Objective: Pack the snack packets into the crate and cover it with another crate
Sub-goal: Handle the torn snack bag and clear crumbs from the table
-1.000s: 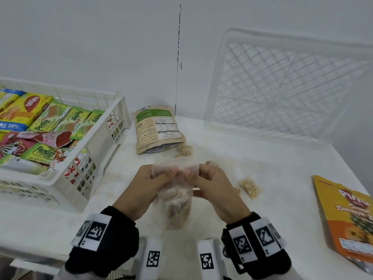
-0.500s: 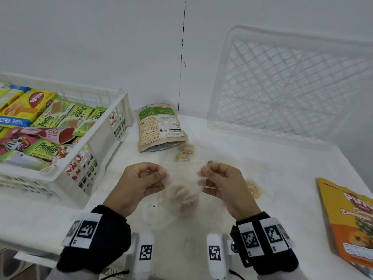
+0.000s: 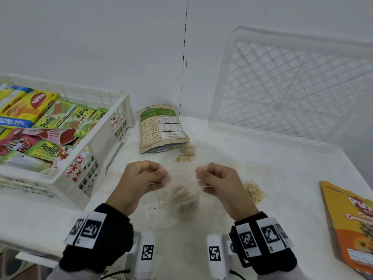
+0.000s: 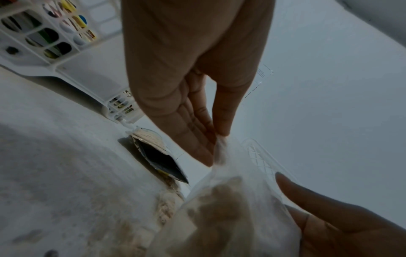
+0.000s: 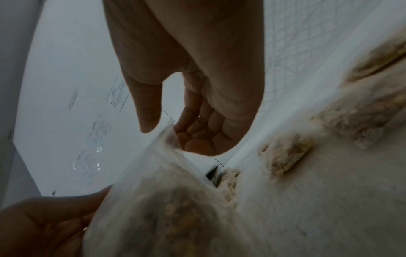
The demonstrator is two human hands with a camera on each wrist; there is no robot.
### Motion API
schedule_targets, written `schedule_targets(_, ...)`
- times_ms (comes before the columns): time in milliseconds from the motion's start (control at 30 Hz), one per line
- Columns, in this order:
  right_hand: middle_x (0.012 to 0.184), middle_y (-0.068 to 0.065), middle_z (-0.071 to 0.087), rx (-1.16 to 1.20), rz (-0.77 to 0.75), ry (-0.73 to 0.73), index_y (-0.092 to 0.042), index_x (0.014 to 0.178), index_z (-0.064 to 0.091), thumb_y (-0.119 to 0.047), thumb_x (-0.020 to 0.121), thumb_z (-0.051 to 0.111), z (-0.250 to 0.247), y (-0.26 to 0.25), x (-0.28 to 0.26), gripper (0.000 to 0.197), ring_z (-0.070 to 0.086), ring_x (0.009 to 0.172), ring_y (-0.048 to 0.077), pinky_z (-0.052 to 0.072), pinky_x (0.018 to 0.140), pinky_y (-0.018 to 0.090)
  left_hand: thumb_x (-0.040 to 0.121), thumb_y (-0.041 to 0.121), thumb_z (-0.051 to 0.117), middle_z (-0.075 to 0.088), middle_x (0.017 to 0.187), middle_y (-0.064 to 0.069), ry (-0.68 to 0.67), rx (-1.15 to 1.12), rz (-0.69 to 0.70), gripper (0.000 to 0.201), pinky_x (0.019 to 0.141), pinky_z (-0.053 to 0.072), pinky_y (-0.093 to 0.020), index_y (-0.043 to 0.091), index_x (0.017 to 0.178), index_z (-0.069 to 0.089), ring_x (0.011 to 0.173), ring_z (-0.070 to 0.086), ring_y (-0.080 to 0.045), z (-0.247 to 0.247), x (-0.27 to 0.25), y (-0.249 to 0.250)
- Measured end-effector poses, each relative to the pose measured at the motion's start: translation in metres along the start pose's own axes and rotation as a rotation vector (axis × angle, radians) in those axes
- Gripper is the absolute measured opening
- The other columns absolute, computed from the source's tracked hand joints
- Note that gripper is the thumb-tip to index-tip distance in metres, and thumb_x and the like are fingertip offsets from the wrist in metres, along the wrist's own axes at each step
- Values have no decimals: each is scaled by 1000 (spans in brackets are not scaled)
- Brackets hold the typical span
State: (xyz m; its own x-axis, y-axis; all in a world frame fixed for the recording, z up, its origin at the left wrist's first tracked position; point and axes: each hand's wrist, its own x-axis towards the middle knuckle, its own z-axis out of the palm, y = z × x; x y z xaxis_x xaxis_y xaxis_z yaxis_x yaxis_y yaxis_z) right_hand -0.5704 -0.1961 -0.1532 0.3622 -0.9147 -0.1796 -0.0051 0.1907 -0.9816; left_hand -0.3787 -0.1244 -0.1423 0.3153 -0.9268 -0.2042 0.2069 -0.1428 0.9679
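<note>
Between my hands hangs a clear plastic bag with beige crumbly snack in its bottom. My left hand pinches its left top corner and my right hand pinches the right one, stretching the mouth flat just above the white table. The left wrist view shows thumb and fingers pinched on the bag; the right wrist view shows the same on the bag. A white crate at the left holds several colourful snack packets. A second, empty white crate leans against the wall at the back right.
A beige and green pouch lies open beyond my hands, with small clear snack bags at its mouth. Another small bag lies right of my right hand. An orange and yellow packet lies at the table's right edge.
My hands have moved apart, pulling the bag's top wide. The bag, held upright and bunched between my hands a second ago, now hangs lower and spread.
</note>
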Motion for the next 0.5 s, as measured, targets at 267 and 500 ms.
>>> schedule_targets(267, 66, 8, 60, -4, -48, 20, -6, 61, 68, -20, 76, 75, 2, 0, 1, 21, 52, 66, 16, 42, 60, 24, 79, 23, 68, 74, 83, -3, -8, 85, -26, 13, 65, 44, -23, 11, 83, 71, 63, 61, -5, 12, 1, -4)
schedule_targets(500, 69, 3, 65, 97, -37, -116, -9, 73, 69, -13, 80, 70, 4, -1, 0, 8, 59, 62, 12, 50, 59, 21, 79, 11, 66, 72, 72, -3, -20, 59, 26, 8, 71, 45, -26, 4, 80, 70, 63, 58, -9, 18, 3, -6)
